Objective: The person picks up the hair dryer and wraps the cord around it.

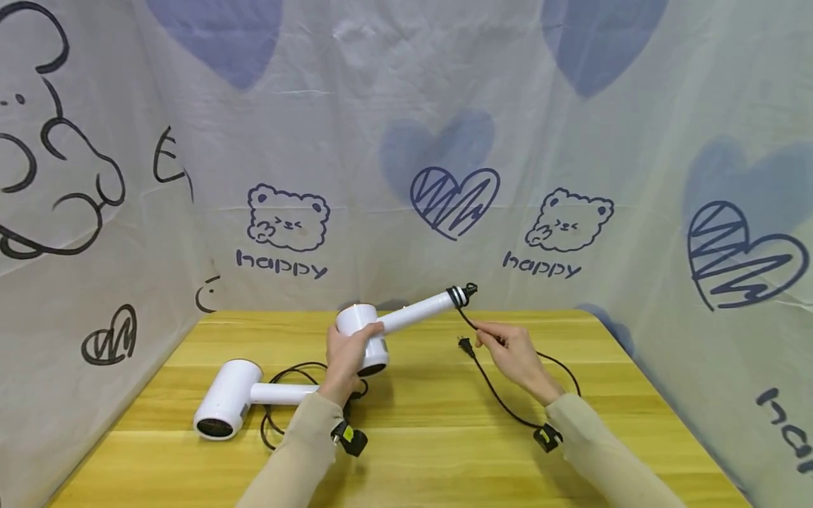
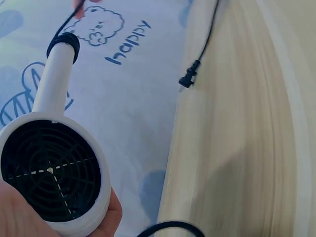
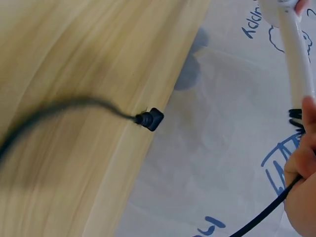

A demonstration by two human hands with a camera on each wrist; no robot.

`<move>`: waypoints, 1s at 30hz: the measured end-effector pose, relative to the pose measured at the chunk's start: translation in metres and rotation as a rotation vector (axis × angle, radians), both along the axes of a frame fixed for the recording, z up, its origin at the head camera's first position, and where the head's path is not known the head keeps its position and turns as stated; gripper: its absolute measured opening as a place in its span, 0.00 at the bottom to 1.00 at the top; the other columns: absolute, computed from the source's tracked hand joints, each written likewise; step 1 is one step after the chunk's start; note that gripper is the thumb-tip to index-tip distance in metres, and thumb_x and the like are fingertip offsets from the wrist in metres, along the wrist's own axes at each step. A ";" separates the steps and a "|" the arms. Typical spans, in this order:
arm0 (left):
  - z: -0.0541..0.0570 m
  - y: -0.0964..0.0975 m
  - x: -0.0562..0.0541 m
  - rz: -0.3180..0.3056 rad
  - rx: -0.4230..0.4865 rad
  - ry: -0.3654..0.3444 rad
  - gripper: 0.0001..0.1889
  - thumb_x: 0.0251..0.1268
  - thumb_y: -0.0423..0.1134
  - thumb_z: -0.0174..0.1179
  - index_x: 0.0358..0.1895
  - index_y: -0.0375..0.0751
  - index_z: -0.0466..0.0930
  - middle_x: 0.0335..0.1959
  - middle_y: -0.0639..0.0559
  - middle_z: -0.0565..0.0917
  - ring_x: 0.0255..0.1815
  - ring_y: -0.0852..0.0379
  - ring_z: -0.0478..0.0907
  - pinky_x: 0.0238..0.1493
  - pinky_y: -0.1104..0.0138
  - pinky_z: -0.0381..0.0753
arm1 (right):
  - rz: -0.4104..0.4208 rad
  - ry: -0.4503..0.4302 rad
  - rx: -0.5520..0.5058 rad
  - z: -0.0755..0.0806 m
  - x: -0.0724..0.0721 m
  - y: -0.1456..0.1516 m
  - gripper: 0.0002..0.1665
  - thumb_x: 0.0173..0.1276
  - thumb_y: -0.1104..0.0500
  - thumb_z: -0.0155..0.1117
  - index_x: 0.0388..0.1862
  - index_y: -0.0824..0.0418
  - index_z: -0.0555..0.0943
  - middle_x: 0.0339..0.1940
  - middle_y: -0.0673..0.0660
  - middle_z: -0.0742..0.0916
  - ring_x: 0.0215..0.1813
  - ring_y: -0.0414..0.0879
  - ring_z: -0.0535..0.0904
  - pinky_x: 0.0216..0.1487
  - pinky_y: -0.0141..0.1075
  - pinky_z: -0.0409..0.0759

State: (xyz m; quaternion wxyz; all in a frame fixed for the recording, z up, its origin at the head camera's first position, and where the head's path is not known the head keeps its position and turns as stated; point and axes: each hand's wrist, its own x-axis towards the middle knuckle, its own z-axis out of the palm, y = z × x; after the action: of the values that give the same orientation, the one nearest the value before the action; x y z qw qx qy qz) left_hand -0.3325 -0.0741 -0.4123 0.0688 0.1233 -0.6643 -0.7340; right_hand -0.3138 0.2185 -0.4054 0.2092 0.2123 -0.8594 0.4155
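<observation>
Pale sleeves stretch across the near part of a wood-grain table, where a person's left hand grips a white hair dryer by its barrel, above the tabletop, its handle angled up and to the right. Thumb near the base of the handle, the hold seems chosen to leave the handle's far end free for the black cord coiled there. The right hand pinches that cord just beyond the coils, apparently to keep the short run between them taut. Slack loops out past the right wrist, and a two-pronged plug points toward the printed backdrop; whether it rests on the wood or hangs just above cannot be told. A second dryer, also white, lies at the left, partly behind the left forearm, probably set aside to give both hands room, with its dark cable in loose loops on either side of its handle. Counted: two dryers, one raised, one lying; one plug plainly visible; two hands, both occupied; two black devices, one at each wrist.
</observation>
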 end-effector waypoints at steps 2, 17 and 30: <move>0.001 -0.001 -0.001 -0.001 0.042 -0.008 0.43 0.51 0.49 0.72 0.66 0.38 0.58 0.55 0.40 0.72 0.41 0.49 0.78 0.34 0.64 0.82 | 0.023 -0.008 -0.001 -0.001 -0.002 0.002 0.16 0.74 0.61 0.56 0.57 0.58 0.83 0.33 0.50 0.89 0.16 0.35 0.60 0.18 0.30 0.63; 0.000 -0.003 -0.005 -0.143 0.196 -0.031 0.38 0.54 0.47 0.70 0.64 0.37 0.62 0.45 0.42 0.80 0.34 0.55 0.81 0.34 0.64 0.85 | -0.030 -0.445 -0.086 -0.011 -0.027 0.031 0.16 0.76 0.53 0.55 0.42 0.61 0.87 0.49 0.58 0.87 0.33 0.39 0.70 0.32 0.29 0.67; -0.004 -0.007 -0.001 -0.382 0.084 -0.050 0.36 0.53 0.47 0.70 0.65 0.44 0.65 0.42 0.44 0.82 0.34 0.53 0.82 0.34 0.61 0.85 | -0.229 -0.416 0.029 -0.002 -0.043 0.040 0.17 0.70 0.49 0.61 0.37 0.61 0.88 0.35 0.58 0.87 0.25 0.45 0.67 0.27 0.34 0.66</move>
State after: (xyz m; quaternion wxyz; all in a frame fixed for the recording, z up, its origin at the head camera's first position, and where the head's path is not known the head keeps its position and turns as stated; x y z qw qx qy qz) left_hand -0.3336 -0.0814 -0.4159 -0.0936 0.0160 -0.6458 -0.7576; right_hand -0.3572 0.2583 -0.4077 0.0702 0.0260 -0.9084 0.4114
